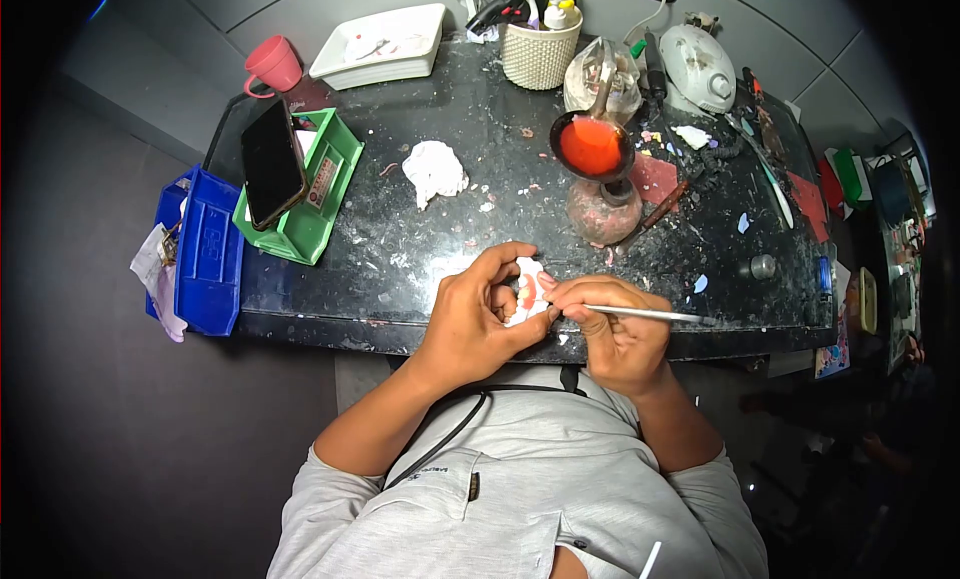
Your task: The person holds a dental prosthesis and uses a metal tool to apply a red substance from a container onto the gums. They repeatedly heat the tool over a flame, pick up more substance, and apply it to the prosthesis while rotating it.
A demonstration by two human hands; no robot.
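Note:
My left hand [465, 314] is wrapped round a white plaster dental cast [527, 291], which carries pink wax and a few teeth. Thumb and fingers grip the cast by its edges, just over the front edge of the table. In my right hand [625, 339] is a slim metal carving tool [655, 312], pinched like a pen. Its tip end points left, right at the side of the cast, and my fingers partly hide it. The right fingertips are close against the pink wax.
Beyond my hands, a pan of red melted wax [592, 147] sits over a glass burner [603, 217]. A white plaster lump [435, 171] lies left of it. Green [330, 194] and blue bins [212, 254] stand left, with a phone [272, 167] propped on the green one.

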